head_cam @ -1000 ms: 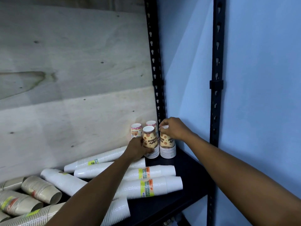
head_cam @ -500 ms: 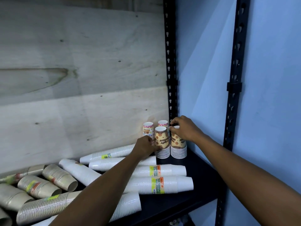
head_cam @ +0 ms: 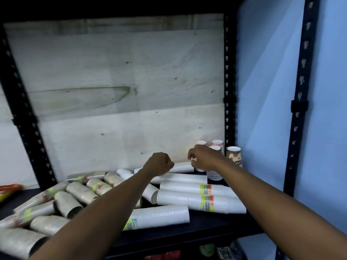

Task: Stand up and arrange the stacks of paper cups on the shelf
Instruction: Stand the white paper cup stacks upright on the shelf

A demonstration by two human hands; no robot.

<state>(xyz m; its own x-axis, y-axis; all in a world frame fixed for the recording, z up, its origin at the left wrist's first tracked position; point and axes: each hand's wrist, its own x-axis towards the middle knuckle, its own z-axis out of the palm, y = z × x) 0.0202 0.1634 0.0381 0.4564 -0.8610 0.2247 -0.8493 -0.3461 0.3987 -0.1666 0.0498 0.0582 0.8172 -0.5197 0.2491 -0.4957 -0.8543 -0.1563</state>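
Left grip [head_cam: 159, 164]: fisted, holding nothing.
Right grip [head_cam: 201, 156]: loosely curled, holding nothing.
Next: stand the nearest white sleeve [head_cam: 201, 202] upright beside the printed stacks [head_cam: 233, 155] at the far right of the shelf [head_cam: 216, 225].

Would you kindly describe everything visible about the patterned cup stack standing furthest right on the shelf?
The patterned cup stack stands upright with its cups upside down, white base on top. It looks like paper, printed in brown and cream. It sits in the shelf's back right corner beside the rear upright post. The right forearm hides its lower part. Neither hand touches it.
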